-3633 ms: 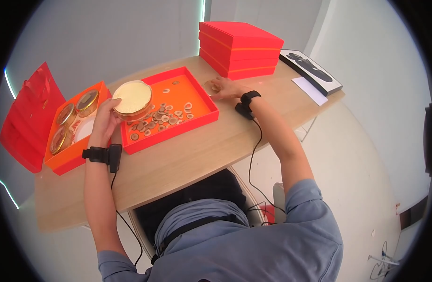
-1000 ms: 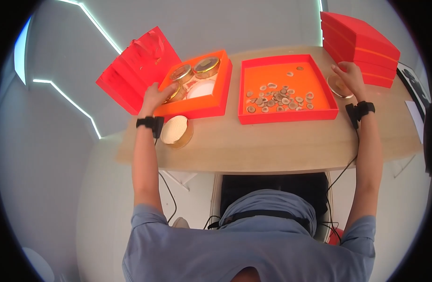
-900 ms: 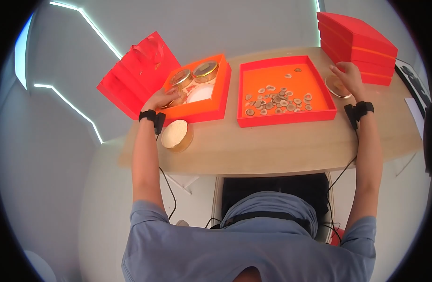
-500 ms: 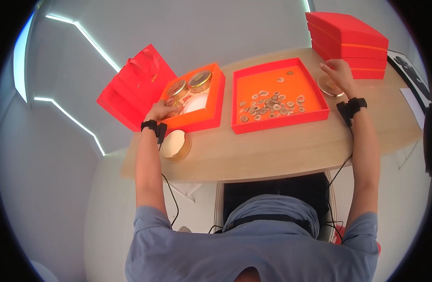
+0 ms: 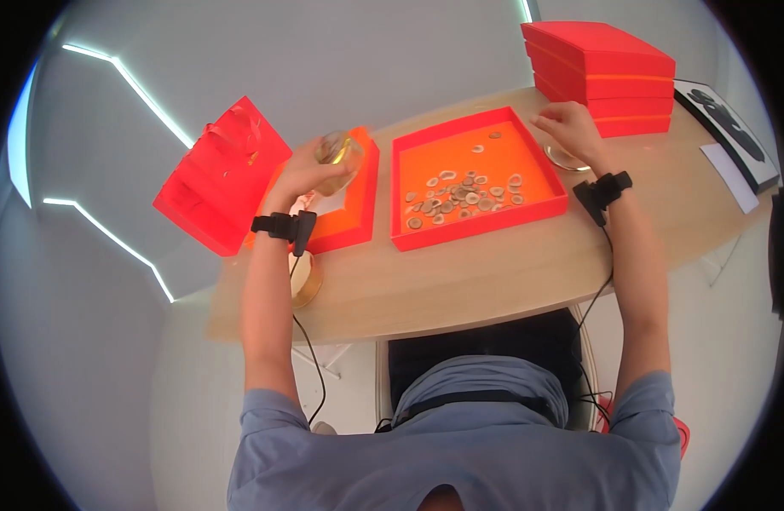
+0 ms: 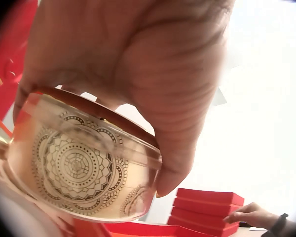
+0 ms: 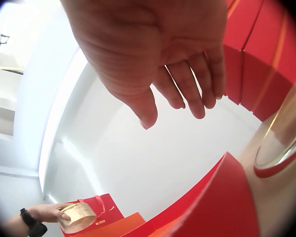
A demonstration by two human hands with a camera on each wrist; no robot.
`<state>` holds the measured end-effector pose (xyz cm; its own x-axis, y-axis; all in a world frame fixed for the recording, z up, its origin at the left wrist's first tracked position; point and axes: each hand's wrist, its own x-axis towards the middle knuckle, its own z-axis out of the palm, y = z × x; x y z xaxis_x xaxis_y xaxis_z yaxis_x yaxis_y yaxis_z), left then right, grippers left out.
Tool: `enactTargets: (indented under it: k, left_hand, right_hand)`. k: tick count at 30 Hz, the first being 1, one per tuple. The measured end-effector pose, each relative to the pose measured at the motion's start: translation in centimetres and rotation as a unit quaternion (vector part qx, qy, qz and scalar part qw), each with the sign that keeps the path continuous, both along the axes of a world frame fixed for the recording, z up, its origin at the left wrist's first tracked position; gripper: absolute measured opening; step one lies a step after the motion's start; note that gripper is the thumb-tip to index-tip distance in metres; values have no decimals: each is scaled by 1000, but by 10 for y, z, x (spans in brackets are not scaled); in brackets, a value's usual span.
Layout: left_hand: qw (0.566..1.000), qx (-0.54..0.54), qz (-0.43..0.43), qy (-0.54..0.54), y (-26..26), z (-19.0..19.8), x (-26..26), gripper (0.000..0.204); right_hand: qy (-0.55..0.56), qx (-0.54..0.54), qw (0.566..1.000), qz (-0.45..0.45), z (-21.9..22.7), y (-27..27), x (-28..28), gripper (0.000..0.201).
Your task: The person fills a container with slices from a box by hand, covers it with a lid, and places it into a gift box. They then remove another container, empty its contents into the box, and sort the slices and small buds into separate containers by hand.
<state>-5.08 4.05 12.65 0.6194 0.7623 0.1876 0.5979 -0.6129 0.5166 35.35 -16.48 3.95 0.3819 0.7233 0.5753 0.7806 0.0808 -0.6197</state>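
My left hand (image 5: 305, 175) grips a clear round jar (image 5: 341, 155) by its sides, above the open orange box (image 5: 358, 228). Close up in the left wrist view, the jar (image 6: 79, 165) bears a dark mandala pattern and sits tilted between thumb and fingers. My right hand (image 5: 573, 129) hovers over the table's right side, fingers relaxed and holding nothing in the right wrist view. Below it lies a round clear piece with a shiny rim (image 5: 569, 160). A shallow red tray (image 5: 486, 228) holds many scattered pale-and-brown slices (image 5: 469, 198) on its orange floor.
A gold-sided round container (image 5: 307, 281) stands at the table's front left, partly behind my left forearm. A red gift bag (image 5: 213, 192) leans beyond the orange box. Stacked red boxes (image 5: 601, 77), a framed black item (image 5: 729, 128) and white paper (image 5: 727, 179) occupy the right.
The left hand set the pale-topped container on the table, reached into the orange box and lifted out the clear jar. The right hand rose off the round clear piece. The head view swung left, then slightly back.
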Motion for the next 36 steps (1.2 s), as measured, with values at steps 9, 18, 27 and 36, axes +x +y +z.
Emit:
enactTargets:
  k: [9, 18, 27, 36]
  left_hand:
    - [984, 79, -161, -1, -76, -47, 107, 92]
    - [971, 178, -112, -115, -95, -68, 115, 100]
    - [970, 97, -91, -204, -97, -70, 113, 120]
    - [922, -157, -186, -301, -89, -77, 121, 84]
  right_hand:
    - [30, -84, 953, 291, 24, 16, -92, 80]
    - [154, -142, 923, 324, 17, 20, -106, 95]
    - [191, -101, 941, 261, 14, 20, -113, 103]
    - [236, -19, 949, 207, 2, 30, -119, 100]
